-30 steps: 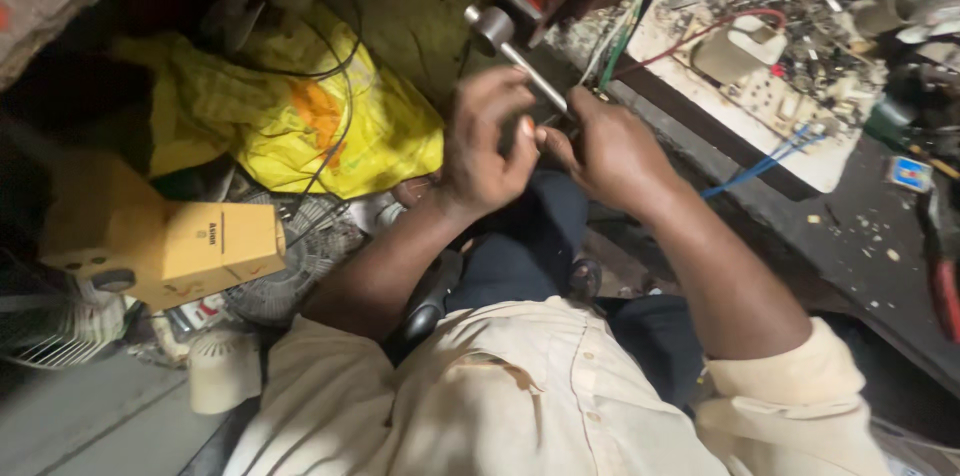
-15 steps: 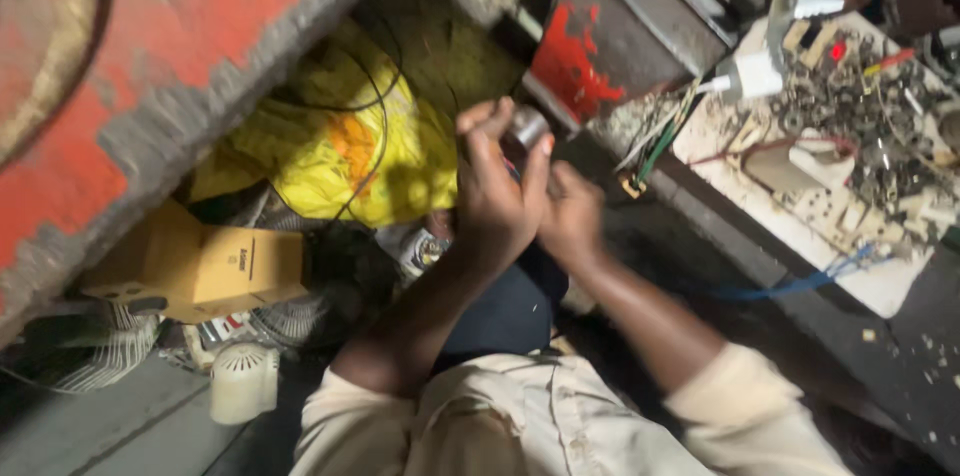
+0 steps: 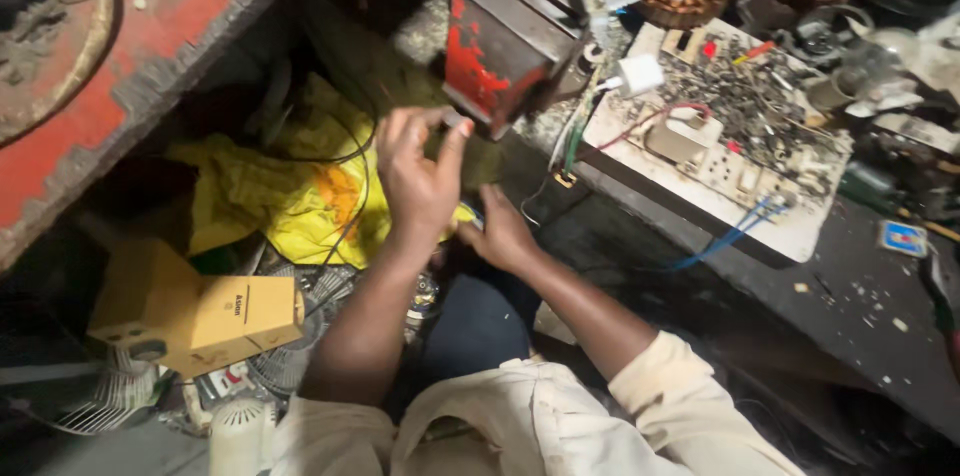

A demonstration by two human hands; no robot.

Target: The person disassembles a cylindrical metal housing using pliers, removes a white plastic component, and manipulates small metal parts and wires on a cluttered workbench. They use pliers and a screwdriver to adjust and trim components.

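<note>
Two hands (image 3: 420, 176), perhaps one metal part (image 3: 455, 121)

A crumpled bag (image 3: 270, 196) at nine o'clock is bright yellow with an orange patch. The box (image 3: 195, 311) at seven o'clock is mustard yellow. The metal block (image 3: 500, 46) at twelve shows chipped red paint over dark grey. A blue wire (image 3: 730, 236) trails off the white board (image 3: 800, 226) at two o'clock. Sleeves (image 3: 690, 406) are cream.
</note>
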